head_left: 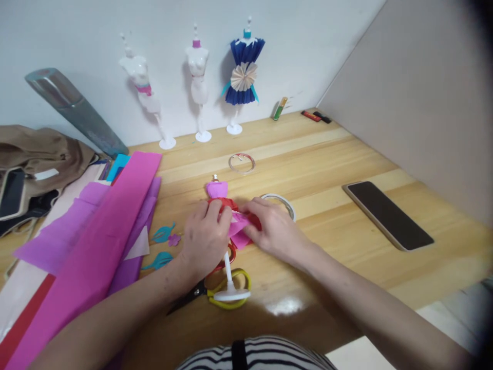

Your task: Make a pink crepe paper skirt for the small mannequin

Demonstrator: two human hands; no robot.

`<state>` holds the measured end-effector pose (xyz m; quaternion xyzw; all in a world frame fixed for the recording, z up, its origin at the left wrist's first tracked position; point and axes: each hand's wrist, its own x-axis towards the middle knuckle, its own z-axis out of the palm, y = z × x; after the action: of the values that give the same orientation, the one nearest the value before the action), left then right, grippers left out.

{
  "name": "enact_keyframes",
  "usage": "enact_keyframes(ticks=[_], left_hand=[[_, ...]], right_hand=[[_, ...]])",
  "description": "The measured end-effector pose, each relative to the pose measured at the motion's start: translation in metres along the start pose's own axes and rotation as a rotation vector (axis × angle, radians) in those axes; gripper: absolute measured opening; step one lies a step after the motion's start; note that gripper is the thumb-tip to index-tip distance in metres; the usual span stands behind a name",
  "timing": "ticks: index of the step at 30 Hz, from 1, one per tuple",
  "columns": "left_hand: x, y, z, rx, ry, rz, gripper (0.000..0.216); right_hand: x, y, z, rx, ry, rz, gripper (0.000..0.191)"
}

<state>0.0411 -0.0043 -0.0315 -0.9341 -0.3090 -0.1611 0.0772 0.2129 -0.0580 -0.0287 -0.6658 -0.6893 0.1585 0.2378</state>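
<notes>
The left hand (pixel 206 231) curls its fingers round the waist of one small mannequin (pixel 228 270), while the right hand (pixel 271 226), palm turned inward, pinches the red and pink paper (pixel 239 225) on it. Beyond both hands stand three other mannequins (pixel 198 90); two teal cut-outs (pixel 162 234) and one purple flower (pixel 174 240) lie just left of the left hand.

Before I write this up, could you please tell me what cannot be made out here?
In the head view:
Waist of the near mannequin: hidden by the left hand and red paper.
Right hand: some fingers hidden behind the hand itself.
White ring: partly covered by the right hand.
Brown cloth: cut off by the left edge.
Green tube: any lettering too small to read.
</notes>
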Motion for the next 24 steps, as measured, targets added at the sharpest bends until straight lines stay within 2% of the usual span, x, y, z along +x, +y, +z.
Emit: enact_keyframes(ticks=[4,9,11,14,17,24], left_hand=[[0.001,-0.002,0.002,-0.014,0.061,0.032,0.01],[0.0,-0.006,0.002,-0.044,0.098,0.066,0.01],[-0.001,-0.008,0.002,-0.066,0.092,0.064,0.01],[0.0,-0.007,0.001,-0.083,0.074,0.056,0.014],[0.003,-0.005,0.002,-0.08,0.053,0.068,0.017],[0.009,-0.007,0.011,-0.095,0.027,0.128,0.019]], right_hand=[[0.005,0.005,-0.008,0.18,0.011,0.065,0.021],[0.01,0.013,-0.02,0.447,-0.078,0.184,0.04],[0.011,0.013,-0.019,0.381,-0.07,0.225,0.032],[0.015,0.012,-0.014,0.171,-0.079,0.173,0.014],[0.019,0.01,-0.008,0.074,-0.119,0.146,0.017],[0.023,0.012,-0.005,0.109,-0.122,0.135,0.024]])
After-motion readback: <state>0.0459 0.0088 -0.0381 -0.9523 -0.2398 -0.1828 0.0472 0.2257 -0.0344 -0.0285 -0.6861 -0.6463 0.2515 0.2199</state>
